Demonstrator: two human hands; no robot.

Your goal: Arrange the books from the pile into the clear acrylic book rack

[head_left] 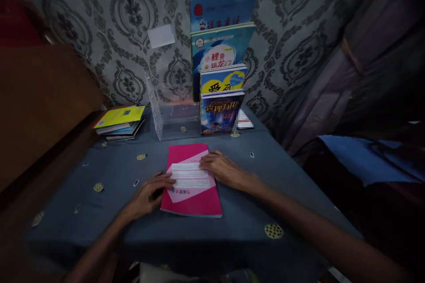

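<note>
A bright pink book (pixel 195 207) lies flat on the cloth-covered table, with a pale slanted panel of printed text on its cover. My left hand (pixel 151 195) grips its left edge, the fingertips on the cover. Across from it, my right hand (pixel 226 169) is closed over the upper right edge, fingers bent onto the cover. The undersides of both hands are hidden. Just beyond the book stands a clear acrylic book stand (pixel 157 119). Several books stand in its right part in stepped rows, a dark blue one (pixel 219 117) at the front; the left part shows none.
A small stack of books with a yellow one (pixel 119 116) on top lies at the table's back left. A white card (pixel 161 36) is on the stand's upper left. Patterned wallpaper backs the table (pixel 109 212). A tied curtain (pixel 318 84) hangs at right, near blue fabric (pixel 368 159).
</note>
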